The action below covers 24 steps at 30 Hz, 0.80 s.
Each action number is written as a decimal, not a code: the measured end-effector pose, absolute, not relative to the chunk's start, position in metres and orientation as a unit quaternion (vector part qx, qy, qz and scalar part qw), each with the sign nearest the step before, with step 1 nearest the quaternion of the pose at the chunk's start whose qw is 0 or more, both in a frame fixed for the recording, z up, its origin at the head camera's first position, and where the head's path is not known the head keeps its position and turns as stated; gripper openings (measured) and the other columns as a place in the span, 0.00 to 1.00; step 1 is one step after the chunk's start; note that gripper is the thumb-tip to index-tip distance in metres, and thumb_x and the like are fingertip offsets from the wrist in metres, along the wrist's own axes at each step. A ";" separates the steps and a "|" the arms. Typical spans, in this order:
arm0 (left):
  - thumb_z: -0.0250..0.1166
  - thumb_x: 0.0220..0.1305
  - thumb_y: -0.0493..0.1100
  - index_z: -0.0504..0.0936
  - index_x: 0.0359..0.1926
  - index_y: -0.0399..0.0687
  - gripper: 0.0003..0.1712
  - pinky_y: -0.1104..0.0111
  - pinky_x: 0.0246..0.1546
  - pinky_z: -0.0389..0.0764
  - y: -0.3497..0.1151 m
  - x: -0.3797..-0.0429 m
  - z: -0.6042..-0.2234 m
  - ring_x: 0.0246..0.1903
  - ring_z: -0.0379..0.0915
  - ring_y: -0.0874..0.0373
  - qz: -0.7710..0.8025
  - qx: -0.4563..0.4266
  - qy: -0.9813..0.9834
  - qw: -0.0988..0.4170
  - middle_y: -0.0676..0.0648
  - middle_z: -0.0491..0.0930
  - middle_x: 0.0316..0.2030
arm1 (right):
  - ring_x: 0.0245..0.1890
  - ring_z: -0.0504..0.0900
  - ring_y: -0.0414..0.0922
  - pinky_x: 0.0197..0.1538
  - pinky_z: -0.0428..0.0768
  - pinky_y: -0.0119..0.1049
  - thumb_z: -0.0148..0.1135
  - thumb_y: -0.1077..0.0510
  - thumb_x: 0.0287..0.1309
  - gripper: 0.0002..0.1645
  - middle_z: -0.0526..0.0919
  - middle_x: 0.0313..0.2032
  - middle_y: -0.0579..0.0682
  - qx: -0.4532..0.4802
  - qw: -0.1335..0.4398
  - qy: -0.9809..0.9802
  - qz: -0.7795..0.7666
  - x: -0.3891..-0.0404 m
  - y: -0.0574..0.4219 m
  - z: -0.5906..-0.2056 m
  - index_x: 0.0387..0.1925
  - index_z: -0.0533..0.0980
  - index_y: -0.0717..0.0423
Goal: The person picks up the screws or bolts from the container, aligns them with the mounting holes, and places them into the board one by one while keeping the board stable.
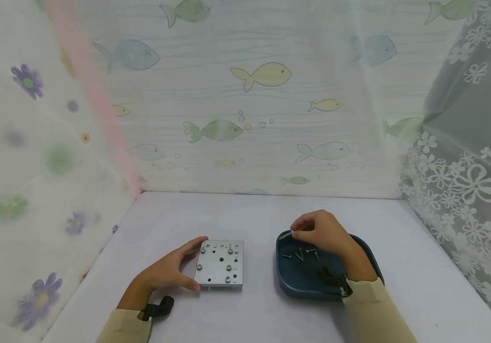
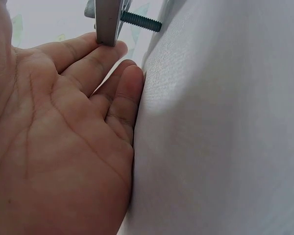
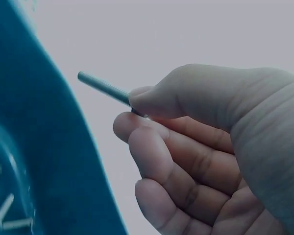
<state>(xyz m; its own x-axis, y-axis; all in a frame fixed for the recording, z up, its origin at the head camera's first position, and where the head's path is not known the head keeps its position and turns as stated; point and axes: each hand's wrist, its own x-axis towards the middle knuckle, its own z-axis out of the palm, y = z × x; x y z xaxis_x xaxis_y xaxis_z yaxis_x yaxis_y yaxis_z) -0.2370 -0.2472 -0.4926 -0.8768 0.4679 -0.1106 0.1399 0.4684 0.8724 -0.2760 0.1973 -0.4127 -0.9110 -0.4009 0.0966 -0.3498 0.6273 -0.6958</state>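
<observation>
A square silver metal plate with holes and several socket-head screws lies left of centre in the head view. My left hand holds it by the left side, thumb at the near corner and fingers at the far one. In the left wrist view, a threaded screw shank juts from the plate toward the white surface. My right hand is over the far-left part of the blue tray. Between thumb and index finger it pinches a long screw, threaded end pointing away; the head is mostly hidden by the fingertips.
Several loose screws lie in the tray, to the right of the plate. Both stand on a white tabletop. A fish-print curtain hangs behind, with floral sheets at the sides.
</observation>
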 end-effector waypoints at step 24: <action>0.90 0.33 0.51 0.56 0.81 0.64 0.74 0.44 0.79 0.54 -0.247 -0.238 -0.493 0.78 0.56 0.43 0.480 0.181 0.843 0.164 0.53 0.59 0.79 | 0.37 0.86 0.47 0.42 0.86 0.39 0.69 0.50 0.67 0.04 0.88 0.36 0.40 -0.227 -0.005 0.866 -0.445 -0.255 0.127 -0.396 0.42 0.86 0.40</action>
